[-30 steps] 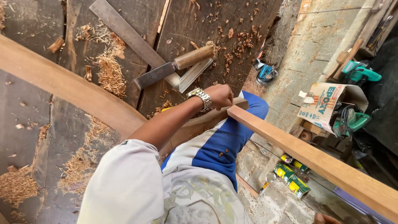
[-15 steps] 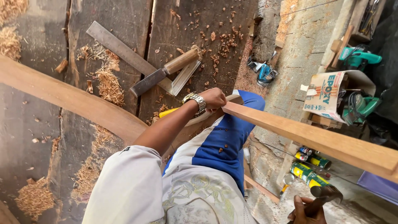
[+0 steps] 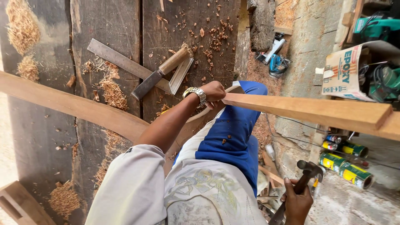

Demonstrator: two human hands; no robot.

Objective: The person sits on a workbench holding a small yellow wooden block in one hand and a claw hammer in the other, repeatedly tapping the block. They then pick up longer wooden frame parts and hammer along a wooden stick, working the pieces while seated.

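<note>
- Now the left hand (image 3: 213, 92) is shut tight on the near end of a long wooden plank (image 3: 316, 110), right where it meets a curved wooden piece (image 3: 79, 107) by the knee.
- That plank runs off to the right, out over the floor. The curved piece runs off to the left, across the dark workbench (image 3: 112, 29).
- Down low, the right hand (image 3: 296, 204) is wrapped around the handle of a claw hammer (image 3: 306, 175). The hammer head points up and is well away from the wood.
- So the two hands are far apart, each one gripping its own thing.
- I think the step is holding the plank in place against the curved piece, with the hammer ready.
- A hit would need the hammer lifted up to the joint, and the plank kept very still. I cannot see a nail.
- On the bench behind lie a chisel (image 3: 160, 73) and a metal square (image 3: 125, 62), with wood shavings (image 3: 110, 91) around them.
- Some cans (image 3: 346, 168) lie on the floor to the right.
</note>
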